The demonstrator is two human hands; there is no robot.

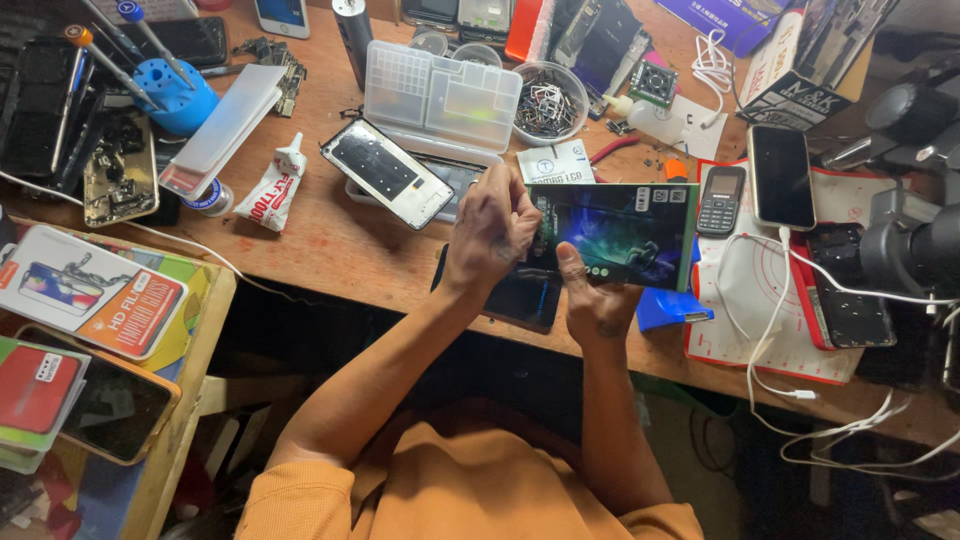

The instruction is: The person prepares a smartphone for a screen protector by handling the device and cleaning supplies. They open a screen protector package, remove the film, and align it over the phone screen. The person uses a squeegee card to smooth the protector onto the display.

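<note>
- A flat rectangular package (pixel 625 232), dark with blue-green artwork, sits at centre, gripped by both hands.
- At nine o'clock lies a white-and-orange flat package (pixel 95 290).
- At eight o'clock, a red package (pixel 35 390).
- At one o'clock, a purple box (pixel 735 20).
- At three o'clock, a dark phone screen (pixel 781 176).

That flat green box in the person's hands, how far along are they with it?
Early, it seems. Done: a dark phone already lies on the bench just under the hands. In hand: the right hand holds the flat green box from below while the left hand works at its end. Left: the box looks closed, with nothing taken out of it yet.
</note>
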